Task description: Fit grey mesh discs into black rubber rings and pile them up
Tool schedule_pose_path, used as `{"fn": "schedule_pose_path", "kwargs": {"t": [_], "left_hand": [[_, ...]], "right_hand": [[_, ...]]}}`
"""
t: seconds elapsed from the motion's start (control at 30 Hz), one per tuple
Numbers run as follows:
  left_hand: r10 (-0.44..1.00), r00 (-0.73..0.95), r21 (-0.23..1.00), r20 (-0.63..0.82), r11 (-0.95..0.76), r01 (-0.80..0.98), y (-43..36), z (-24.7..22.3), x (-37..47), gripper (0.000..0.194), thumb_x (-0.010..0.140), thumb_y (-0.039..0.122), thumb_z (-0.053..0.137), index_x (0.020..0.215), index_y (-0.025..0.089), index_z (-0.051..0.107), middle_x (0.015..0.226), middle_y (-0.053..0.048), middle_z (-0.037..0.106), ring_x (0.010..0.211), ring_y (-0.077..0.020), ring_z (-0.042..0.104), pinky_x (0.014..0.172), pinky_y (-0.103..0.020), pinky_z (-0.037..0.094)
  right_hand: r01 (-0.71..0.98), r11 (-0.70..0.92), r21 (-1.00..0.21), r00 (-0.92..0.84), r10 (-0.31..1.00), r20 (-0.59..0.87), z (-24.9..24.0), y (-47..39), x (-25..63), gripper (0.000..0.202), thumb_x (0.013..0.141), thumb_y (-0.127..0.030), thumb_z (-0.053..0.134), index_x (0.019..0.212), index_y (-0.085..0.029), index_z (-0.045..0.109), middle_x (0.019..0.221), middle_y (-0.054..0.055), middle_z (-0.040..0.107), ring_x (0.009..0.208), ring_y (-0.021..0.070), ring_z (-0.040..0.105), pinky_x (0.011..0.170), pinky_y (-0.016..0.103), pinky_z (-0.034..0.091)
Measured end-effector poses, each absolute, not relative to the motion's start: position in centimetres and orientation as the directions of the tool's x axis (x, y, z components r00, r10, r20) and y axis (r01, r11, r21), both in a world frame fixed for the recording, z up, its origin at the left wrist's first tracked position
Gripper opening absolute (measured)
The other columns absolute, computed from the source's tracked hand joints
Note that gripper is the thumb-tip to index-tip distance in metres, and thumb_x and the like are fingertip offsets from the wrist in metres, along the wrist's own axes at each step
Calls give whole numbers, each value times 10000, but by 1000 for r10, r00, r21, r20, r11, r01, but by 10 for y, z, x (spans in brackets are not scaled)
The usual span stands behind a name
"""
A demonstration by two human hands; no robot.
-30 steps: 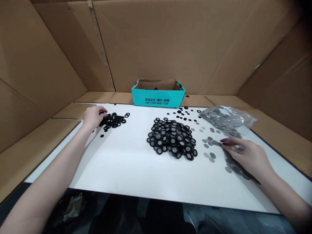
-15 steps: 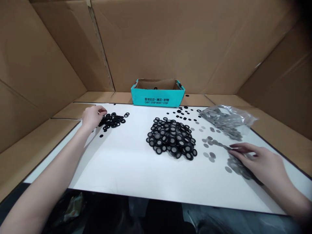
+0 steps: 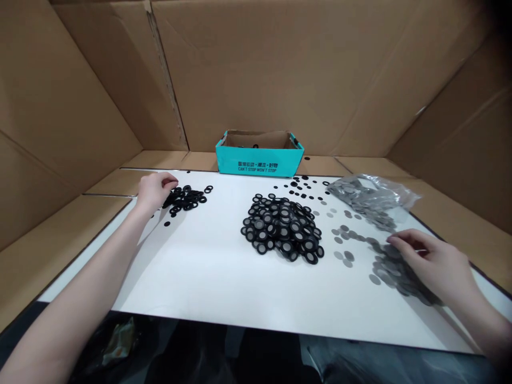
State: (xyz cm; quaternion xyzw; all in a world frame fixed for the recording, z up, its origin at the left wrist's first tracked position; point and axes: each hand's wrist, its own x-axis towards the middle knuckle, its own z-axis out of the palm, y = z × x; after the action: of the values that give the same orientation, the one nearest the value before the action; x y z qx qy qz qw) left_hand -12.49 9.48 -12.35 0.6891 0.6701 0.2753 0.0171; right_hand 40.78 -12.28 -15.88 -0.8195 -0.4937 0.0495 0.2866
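Observation:
My left hand point(image 3: 154, 191) is closed in a pinch at the left edge of a small pile of black rings point(image 3: 186, 198). Whatever its fingertips hold is hidden. Over on the right, my right hand point(image 3: 438, 262) hovers just above a heap of thin grey discs point(image 3: 394, 274), thumb and forefinger pressed together. Anything between them is too small to make out. Midway between the hands lies a large mound of black rings with grey discs set in them point(image 3: 283, 226).
A turquoise box point(image 3: 260, 161) stands at the back of the white table point(image 3: 192, 266). Small black discs point(image 3: 303, 186) are scattered right of it, near a clear plastic bag of grey discs point(image 3: 364, 194). Cardboard walls point(image 3: 256, 64) enclose the back and sides.
My right hand has lifted slightly off the grey discs and its fingertips have come together in a pinch. My left hand has barely moved, staying pinched by the black rings.

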Motion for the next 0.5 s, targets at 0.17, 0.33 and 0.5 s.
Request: {"fn": "schedule_pose_path", "kwargs": {"t": [0.17,0.33,0.5], "left_hand": [[931,-45,436,362,-127,891,92,-121,-120,203,757,307,589,836,205,745,874,-54,770,860,-255,684,835,-314,494],[932,-55,515,359,-148,844,89,-118,-117,150,716,303,618,762,214,729,827,-41,764,828,-253,672,841,-320,500],[947,-42,668,318,-192,719,86,-119,-109,240,674,343,645,836,182,719,788,-50,741,713,-224,666,809,-348,536]], "right_hand": [[780,-337,-528,505,836,213,-157,-119,405,54,755,-310,677,751,-284,629,772,61,693,672,212,598,669,358,411],[773,-305,-557,522,805,283,-151,-111,397,80,693,-239,656,637,-263,605,762,91,663,603,216,525,651,388,387],[706,-219,-673,562,751,345,-151,-105,379,100,663,-357,618,670,-257,615,668,72,650,634,260,584,656,412,415]]}}
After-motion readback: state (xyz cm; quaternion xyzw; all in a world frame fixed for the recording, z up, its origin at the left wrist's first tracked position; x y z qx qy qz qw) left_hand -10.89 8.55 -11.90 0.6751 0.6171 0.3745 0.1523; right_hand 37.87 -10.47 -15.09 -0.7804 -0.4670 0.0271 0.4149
